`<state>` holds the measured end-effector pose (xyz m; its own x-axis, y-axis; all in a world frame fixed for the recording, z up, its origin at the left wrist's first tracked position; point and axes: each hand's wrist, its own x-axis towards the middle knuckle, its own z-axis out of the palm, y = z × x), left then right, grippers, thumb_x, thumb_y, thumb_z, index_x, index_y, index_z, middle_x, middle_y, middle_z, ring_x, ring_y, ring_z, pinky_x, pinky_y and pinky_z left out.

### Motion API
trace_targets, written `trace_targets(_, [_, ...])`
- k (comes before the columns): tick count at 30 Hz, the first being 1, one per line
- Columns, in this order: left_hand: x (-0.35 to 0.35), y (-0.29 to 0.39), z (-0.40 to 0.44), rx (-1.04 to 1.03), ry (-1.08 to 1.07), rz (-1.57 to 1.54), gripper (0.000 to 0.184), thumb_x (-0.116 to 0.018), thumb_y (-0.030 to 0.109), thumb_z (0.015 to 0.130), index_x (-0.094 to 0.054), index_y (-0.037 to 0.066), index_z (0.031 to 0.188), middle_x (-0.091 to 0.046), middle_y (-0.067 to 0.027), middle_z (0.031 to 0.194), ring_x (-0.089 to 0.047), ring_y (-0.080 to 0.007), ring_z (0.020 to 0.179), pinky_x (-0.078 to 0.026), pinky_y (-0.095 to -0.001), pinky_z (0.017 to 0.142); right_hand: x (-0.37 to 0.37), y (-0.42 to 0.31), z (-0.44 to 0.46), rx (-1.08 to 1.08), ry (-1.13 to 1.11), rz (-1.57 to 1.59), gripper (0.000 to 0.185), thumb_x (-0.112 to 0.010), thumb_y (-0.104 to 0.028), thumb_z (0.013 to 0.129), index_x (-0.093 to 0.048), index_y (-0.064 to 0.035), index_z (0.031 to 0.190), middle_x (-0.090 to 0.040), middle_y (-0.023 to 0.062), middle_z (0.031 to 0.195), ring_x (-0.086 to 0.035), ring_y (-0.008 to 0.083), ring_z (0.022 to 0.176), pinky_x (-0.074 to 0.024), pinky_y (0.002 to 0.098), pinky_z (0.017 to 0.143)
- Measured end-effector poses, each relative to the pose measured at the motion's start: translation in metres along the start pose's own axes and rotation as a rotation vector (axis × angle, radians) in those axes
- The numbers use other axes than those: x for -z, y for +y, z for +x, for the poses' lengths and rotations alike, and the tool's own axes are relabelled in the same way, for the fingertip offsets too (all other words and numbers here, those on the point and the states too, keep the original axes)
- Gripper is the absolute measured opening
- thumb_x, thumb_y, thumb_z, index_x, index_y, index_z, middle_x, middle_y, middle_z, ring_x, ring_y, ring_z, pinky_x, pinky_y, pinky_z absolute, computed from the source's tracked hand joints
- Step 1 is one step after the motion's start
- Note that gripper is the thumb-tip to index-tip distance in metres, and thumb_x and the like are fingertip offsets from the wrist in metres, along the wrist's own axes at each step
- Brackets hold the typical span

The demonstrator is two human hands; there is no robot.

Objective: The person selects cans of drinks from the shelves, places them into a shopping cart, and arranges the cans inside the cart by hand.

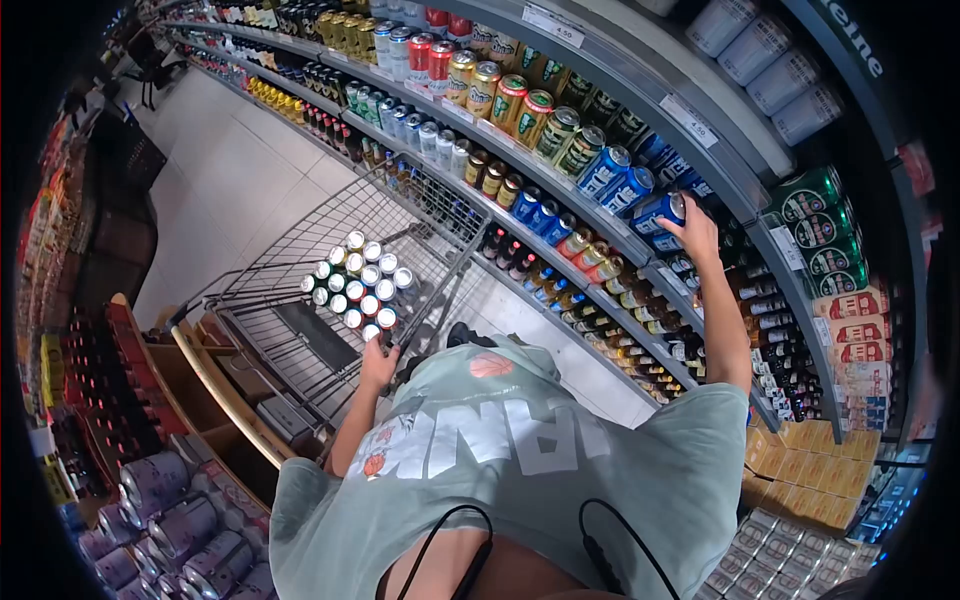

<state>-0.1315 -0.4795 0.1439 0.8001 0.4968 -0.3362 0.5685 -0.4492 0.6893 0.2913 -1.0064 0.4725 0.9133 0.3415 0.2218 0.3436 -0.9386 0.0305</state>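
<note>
Right hand around a blue can at the beer shelf, left hand by the loaded cart

Two price tags (553, 25) on the shelf edges read 4.50. A dark green sign (855, 40) at the far right shows the letters "eine". The blue can (660, 213) bears pale lettering too small to read surely; the large white letters on the green shirt (480, 430) are upside down and partly lost in folds.

Shelves (560, 165) of cans and bottles run from the right into the far left. More blue cans (604, 172) stand just left of the held one, and green can packs (822, 225) sit to its right. The wire cart (316, 337), with silver-topped cans (355, 290) grouped inside, blocks the aisle between the shelves and a wooden stand (222, 385). Purple cans (185, 525) are piled near left.

The right hand (697, 235) is closed around the blue can, tilted at the shelf's front. The left hand (376, 364), fingers partly curled, is at the cart's near end beside the cans; whether it grips anything cannot be told.
</note>
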Motion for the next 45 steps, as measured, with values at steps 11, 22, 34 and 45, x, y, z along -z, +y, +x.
trace_targets(11, [-0.022, 0.09, -0.12, -0.234, 0.367, -0.112, 0.057, -0.067, 0.012, 0.081, -0.049, -0.003, 0.133, -0.055, -0.0222, 0.13, -0.049, -0.0406, 0.125, -0.04, -0.0462, 0.108, 0.077, -0.073, -0.05, 0.495, 0.122, 0.06, 0.081, -0.088, -0.043, 0.069, -0.055, -0.0061, 0.134, -0.069, 0.015, 0.113, -0.065, 0.0335, 0.098, -0.0506, 0.0416, 0.084])
trace_targets(22, [-0.058, 0.123, -0.182, 0.066, -0.174, -0.869, 0.028, -0.058, 0.021, 0.1, -0.061, 0.008, 0.125, -0.065, -0.0021, 0.122, -0.06, -0.0134, 0.109, -0.048, -0.03, 0.092, 0.056, -0.25, -0.061, 0.929, -0.053, 0.415, 0.082, -0.09, -0.044, 0.064, -0.059, -0.006, 0.129, -0.069, 0.0143, 0.11, -0.065, 0.0344, 0.096, -0.0508, 0.042, 0.086])
trace_targets(34, [-0.01, 0.193, -0.098, 0.316, -0.119, -1.352, 0.021, -0.052, 0.022, 0.103, -0.061, 0.011, 0.118, -0.066, -0.0066, 0.128, -0.065, -0.0161, 0.109, -0.051, -0.031, 0.092, -0.107, -0.406, -0.001, 1.396, -0.096, 0.533, 0.083, -0.082, -0.058, 0.068, -0.058, -0.009, 0.13, -0.065, 0.009, 0.104, -0.062, 0.0271, 0.091, -0.0472, 0.0387, 0.078])
trace_targets(45, [-0.002, 0.15, -0.03, 0.291, 0.134, -1.064, 0.026, -0.06, 0.013, 0.096, -0.058, 0.006, 0.122, -0.067, -0.0073, 0.117, -0.064, -0.0216, 0.106, -0.049, -0.0361, 0.091, -0.24, -0.488, -0.018, 1.419, -0.311, 0.415, 0.084, -0.078, -0.061, 0.071, -0.056, -0.0072, 0.132, -0.065, 0.0088, 0.113, -0.063, 0.0239, 0.101, -0.0469, 0.0372, 0.086])
